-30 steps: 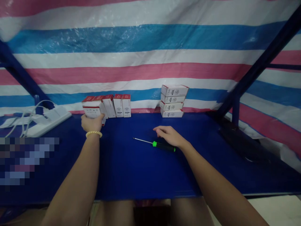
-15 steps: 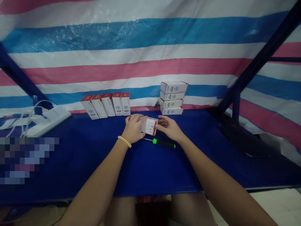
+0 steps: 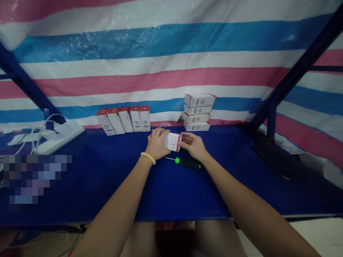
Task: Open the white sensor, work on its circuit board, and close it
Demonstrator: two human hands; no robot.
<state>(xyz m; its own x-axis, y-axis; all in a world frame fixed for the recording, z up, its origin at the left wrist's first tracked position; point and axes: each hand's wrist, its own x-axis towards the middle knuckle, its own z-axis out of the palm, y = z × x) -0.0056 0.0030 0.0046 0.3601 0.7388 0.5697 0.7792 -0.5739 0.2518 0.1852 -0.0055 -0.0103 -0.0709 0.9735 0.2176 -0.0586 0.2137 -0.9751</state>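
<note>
A small white cardboard box (image 3: 172, 141) with a red end lies between my hands over the blue table. My left hand (image 3: 158, 143) is wrapped over its left part and hides that end. Thumb and fingers of my right hand (image 3: 194, 145) are closed on the red right end. Just in front of the box lies a screwdriver (image 3: 189, 163) with a black and green handle, its shaft pointing left, the tip hidden near my left hand.
Several white and red boxes (image 3: 124, 120) stand in a row at the back left. More boxes (image 3: 198, 111) are stacked at the back right. A white power strip (image 3: 61, 137) with cables lies at the far left. Striped sheeting (image 3: 166, 46) hangs behind the blue table (image 3: 182, 200).
My right hand has closed in on the box's red end. The view has shifted a little, moving things slightly right in the picture. The screwdriver stays in place on the table.
</note>
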